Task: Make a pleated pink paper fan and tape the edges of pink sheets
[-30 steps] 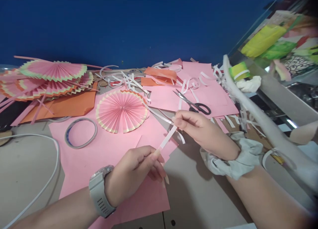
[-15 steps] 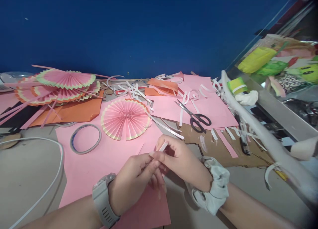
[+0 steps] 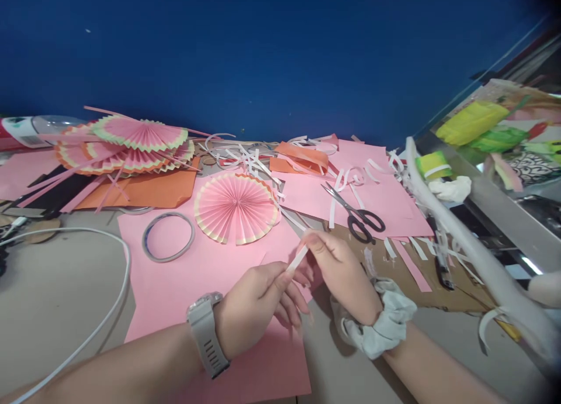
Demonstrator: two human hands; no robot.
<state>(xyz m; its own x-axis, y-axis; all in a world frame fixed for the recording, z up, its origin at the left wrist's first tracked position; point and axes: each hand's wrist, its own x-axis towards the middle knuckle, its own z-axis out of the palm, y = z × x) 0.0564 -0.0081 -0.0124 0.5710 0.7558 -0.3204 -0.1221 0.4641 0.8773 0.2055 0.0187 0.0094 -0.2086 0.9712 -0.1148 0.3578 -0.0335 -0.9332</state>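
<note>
White strip (image 3: 297, 259) hangs taut just below frame ctr — long axis slanting lower L to upper R. L hand (image 3: 250, 307), angled in from btm L w/ thumb on top, pinches its lower part; R hand (image 3: 340, 270), pointing upper L, pinches the upper. Pink paper fan (image 3: 237, 210) lies above L hand — scissors (image 3: 352, 210) above R.

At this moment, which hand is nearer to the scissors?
Right: the right hand is just below the scissors in the picture; the left hand is farther away, lower and more to the left.
</note>
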